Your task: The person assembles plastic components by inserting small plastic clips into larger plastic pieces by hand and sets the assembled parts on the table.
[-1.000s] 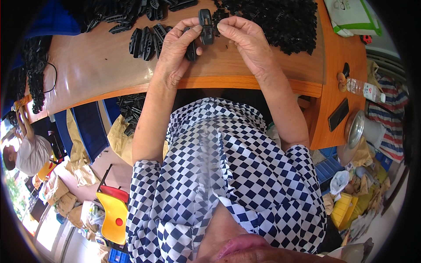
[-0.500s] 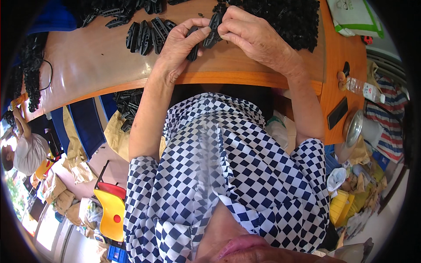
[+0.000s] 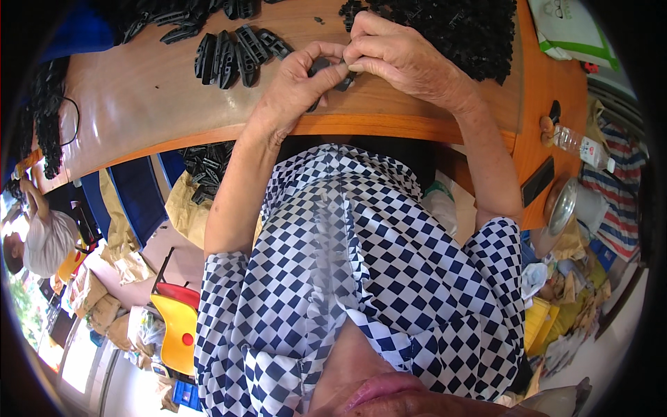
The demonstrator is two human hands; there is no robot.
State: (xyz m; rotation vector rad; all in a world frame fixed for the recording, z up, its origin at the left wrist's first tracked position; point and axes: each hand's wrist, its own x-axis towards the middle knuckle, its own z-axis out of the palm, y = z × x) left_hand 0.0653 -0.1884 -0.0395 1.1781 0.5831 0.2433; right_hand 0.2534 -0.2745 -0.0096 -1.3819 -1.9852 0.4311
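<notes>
My left hand (image 3: pixel 303 82) is closed around black plastic parts (image 3: pixel 317 67), partly covered by its thumb and fingers. My right hand (image 3: pixel 396 59) pinches at the end of one of these parts, its fingertips meeting the left thumb and forefinger. Whether a smaller piece sits in that pinch is hidden. Left of my hands, several long slotted black plastic parts (image 3: pixel 226 59) lie side by side on the wooden table (image 3: pixel 153 104). A big heap of small black pieces (image 3: pixel 465 42) spreads behind my right hand.
More black parts (image 3: pixel 182 17) lie at the back left. On the right are a plastic bottle (image 3: pixel 583 147), a phone (image 3: pixel 538 182), a metal bowl (image 3: pixel 561 207) and a white-green bag (image 3: pixel 573 28). A yellow chair (image 3: pixel 174 333) stands lower left; another person (image 3: pixel 48 236) sits at far left.
Both hands have come closer together, and the left one has shifted right. The black part between them has tilted and is now more covered by my fingers.
</notes>
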